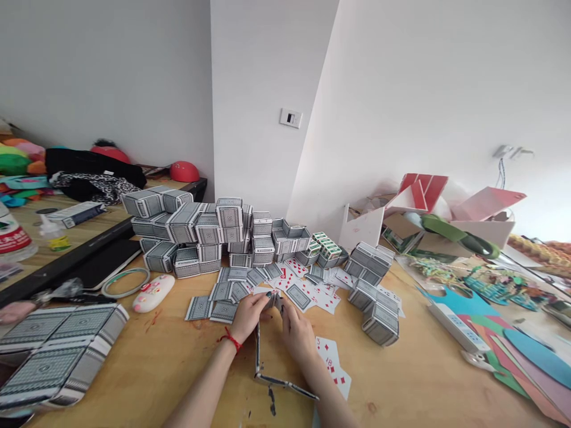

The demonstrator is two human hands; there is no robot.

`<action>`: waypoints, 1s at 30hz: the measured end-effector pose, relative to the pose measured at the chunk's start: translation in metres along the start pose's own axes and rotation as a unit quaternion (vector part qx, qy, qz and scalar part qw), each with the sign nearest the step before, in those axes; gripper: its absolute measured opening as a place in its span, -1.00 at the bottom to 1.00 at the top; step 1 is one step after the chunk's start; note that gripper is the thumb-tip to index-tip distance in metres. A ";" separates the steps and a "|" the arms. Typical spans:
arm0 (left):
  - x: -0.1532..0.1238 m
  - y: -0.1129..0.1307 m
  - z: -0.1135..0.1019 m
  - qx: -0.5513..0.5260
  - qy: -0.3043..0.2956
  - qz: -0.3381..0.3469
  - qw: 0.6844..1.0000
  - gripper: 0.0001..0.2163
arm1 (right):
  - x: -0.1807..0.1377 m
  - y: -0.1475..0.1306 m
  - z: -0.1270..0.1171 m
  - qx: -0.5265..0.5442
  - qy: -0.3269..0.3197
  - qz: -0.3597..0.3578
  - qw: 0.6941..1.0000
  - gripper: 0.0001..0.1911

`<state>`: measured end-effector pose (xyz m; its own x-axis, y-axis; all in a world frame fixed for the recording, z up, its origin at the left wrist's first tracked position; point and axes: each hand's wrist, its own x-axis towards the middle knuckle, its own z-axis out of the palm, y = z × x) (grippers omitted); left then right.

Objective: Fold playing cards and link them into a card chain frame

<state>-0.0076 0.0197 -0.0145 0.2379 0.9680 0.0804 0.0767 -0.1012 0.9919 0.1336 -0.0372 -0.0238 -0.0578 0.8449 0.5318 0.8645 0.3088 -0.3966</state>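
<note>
In the head view, both hands met low at the centre, above the wooden worktop [178,368]. The left hand [251,314], with a red string bracelet [231,340] at its wrist, had its grip pinched on a small patterned card [271,302]. The right hand [298,334] had its grip closed on the same card from the other side; the fingers partly hid it. Below the hands a bent strip [257,356] showed edge-on, angled towards the right forearm; whether it was joined to the held card could not be told.

Just beyond the hands lay patterned cards [212,308], back up, and face-up cards [328,300] with red diamonds; more diamond cards [331,362] lay beside the right forearm. Behind these stood a long stack of card blocks [209,229], with green-topped boxes [329,249] near its right end. A stepped group of blocks [379,324] stood to the right, and a large block [53,356] at the near left.

A white mouse [154,293] lay in front of the stack, beside a coiled cable [126,291]. At the far right, a white power strip [458,328] lay beside sheets of coloured paper [539,351].
</note>
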 end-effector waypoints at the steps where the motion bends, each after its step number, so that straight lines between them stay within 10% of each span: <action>1: 0.000 0.000 0.000 0.002 -0.002 0.003 1.000 -0.69 | 0.000 0.000 0.001 -0.001 0.002 0.003 1.000 -0.67; 30: -0.008 0.014 0.007 -0.087 -0.080 -0.073 0.990 -0.72 | 0.000 0.001 0.007 0.016 0.006 0.060 0.998 -0.62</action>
<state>-0.0020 0.0095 -0.0021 0.3879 0.9193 -0.0673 -0.0434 0.0912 0.9949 0.1306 -0.0339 -0.0299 0.0519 0.8712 0.4882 0.8481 0.2197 -0.4822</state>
